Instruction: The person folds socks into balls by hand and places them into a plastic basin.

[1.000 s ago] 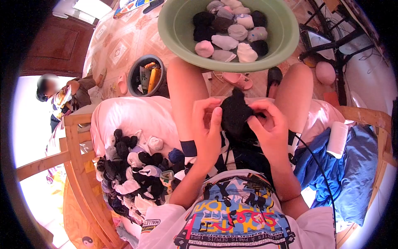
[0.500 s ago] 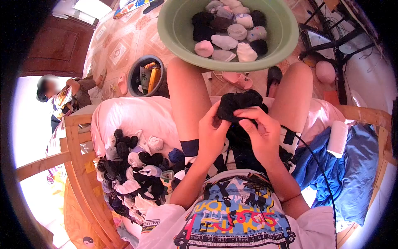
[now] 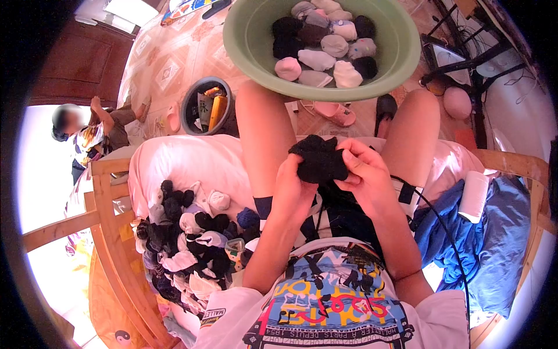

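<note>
Above my lap a black sock (image 3: 319,159) is stretched between both hands. My left hand (image 3: 289,180) grips its left side, the fingers partly hidden behind the cloth. My right hand (image 3: 365,168) pinches the right edge between thumb and fingers. Ahead of my knees stands a green basin (image 3: 244,58) with several rolled socks (image 3: 334,45) in white, grey, pink and black lying inside. To my left on the bed is a heap of loose socks (image 3: 186,232), mostly black and white.
A grey bin (image 3: 189,119) with packets stands beyond the bed's edge. Wooden bed rails (image 3: 99,232) rise at both sides. Blue bedding (image 3: 494,232) and a white roll (image 3: 474,196) lie to the right. Another person (image 3: 96,134) sits at far left; pink slippers (image 3: 334,113) are on the floor.
The black sock has come lower and a little left, and now spreads flatter between my hands. My right hand has shifted to its right edge. The person at left has raised a hand.
</note>
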A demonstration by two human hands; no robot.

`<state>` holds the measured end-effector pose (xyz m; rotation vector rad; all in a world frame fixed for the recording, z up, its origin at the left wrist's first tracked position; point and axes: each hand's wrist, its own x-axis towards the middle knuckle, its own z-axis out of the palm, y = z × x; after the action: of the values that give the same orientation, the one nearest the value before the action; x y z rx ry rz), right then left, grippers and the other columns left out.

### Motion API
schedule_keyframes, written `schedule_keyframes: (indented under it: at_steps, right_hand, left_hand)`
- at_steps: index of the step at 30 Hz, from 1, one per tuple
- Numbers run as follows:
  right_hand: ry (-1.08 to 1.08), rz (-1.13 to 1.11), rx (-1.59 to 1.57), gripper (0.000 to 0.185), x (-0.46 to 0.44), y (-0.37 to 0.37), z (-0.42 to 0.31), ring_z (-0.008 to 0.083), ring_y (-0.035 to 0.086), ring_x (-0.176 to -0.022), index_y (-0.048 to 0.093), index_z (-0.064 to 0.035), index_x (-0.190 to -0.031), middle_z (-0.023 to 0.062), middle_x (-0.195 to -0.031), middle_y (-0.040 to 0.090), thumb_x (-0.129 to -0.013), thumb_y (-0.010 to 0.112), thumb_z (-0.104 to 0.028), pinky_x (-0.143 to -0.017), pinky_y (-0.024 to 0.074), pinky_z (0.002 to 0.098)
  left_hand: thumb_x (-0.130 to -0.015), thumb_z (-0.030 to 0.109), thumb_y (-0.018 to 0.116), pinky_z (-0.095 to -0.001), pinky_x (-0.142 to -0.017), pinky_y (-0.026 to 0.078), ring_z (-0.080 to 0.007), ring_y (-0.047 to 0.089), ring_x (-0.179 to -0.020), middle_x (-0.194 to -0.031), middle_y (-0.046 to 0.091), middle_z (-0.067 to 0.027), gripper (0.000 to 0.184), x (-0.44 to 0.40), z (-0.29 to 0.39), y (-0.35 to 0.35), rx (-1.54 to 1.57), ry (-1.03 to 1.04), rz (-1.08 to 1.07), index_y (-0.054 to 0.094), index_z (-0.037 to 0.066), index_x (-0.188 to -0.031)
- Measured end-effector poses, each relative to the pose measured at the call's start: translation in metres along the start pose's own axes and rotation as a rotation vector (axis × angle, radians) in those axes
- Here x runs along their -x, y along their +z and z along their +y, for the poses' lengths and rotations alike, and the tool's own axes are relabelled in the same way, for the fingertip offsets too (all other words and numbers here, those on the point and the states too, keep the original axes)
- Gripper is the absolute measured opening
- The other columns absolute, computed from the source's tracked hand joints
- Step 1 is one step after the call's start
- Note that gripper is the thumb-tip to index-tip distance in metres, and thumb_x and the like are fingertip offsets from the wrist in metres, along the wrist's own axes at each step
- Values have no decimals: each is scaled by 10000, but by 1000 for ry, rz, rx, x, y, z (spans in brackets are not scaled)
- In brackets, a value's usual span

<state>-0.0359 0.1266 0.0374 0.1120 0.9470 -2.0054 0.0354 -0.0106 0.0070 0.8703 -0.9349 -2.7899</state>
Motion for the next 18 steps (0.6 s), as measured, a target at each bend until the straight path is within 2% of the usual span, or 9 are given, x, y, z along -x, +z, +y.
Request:
schedule_keyframes:
  at_steps: [2,6,8,9,10,12,14,16,18]
  right_hand:
    - [14,-8,-3,117,0,0,-2,2,352,-557,557,-103,-978,-78,-720,459,-982,564,-220,-516,292,166]
    - [27,-135,-75,116,-5,-7,-2,0,349,-538,561,-102,-977,-70,-711,481,-985,555,-218,-509,297,163]
    - [40,-111,-78,122,-4,-6,-1,0,384,-549,563,-99,-983,-67,-719,497,-984,554,-220,-517,316,160]
    - [50,-86,-82,129,-4,-6,-1,0,418,-559,566,-95,-990,-64,-726,513,-984,554,-223,-525,335,157]
    - [50,-87,-82,129,-4,-5,-1,0,418,-559,566,-95,-990,-64,-726,513,-984,554,-223,-525,335,157]
    - [56,-110,-126,137,-4,-5,-1,6,501,-610,572,-98,-1007,-57,-754,549,-982,558,-231,-544,380,155]
    - [37,-63,-108,136,-9,-6,3,11,525,-635,575,-102,-1016,-58,-768,560,-983,555,-232,-553,394,156]
    - [16,-17,-88,136,-11,-10,9,15,550,-660,578,-106,-1024,-59,-782,571,-985,551,-233,-561,408,157]
    - [-28,64,100,140,-10,-13,17,15,541,-658,580,-115,-1031,-66,-805,578,-993,533,-241,-556,402,157]
  left_hand:
    - [-1008,362,389,-369,-1002,429,-196,563,-1144,-1219,606,-58,395,6,1,4,87,-52,-24,541,80,-1239]
    - [-1005,376,393,-366,-991,438,-205,564,-1141,-1224,600,-44,386,5,1,4,91,-56,-27,536,110,-1246]
    - [-989,224,375,-369,-992,476,-229,601,-1122,-1178,623,-110,324,7,0,1,285,-39,-146,560,31,-1172]
    - [-989,224,375,-369,-992,476,-229,601,-1122,-1178,623,-110,324,7,-1,-2,285,-41,-145,560,31,-1172]
    - [-979,255,395,-370,-985,481,-234,608,-1113,-1182,626,-118,347,5,-2,-5,305,-60,-193,563,26,-1177]
    - [-969,287,415,-370,-979,486,-239,615,-1104,-1186,629,-126,374,7,1,-7,324,-76,-240,567,22,-1183]
    - [-930,368,465,-367,-957,500,-248,632,-1077,-1207,629,-137,466,13,6,-6,524,-70,-431,567,3,-1202]
    - [-911,395,480,-365,-953,501,-253,632,-1080,-1221,624,-147,505,13,10,-10,487,-118,-488,564,-2,-1210]
    - [-892,423,494,-363,-950,502,-257,632,-1082,-1236,619,-157,545,9,14,-17,448,-160,-545,562,-8,-1219]
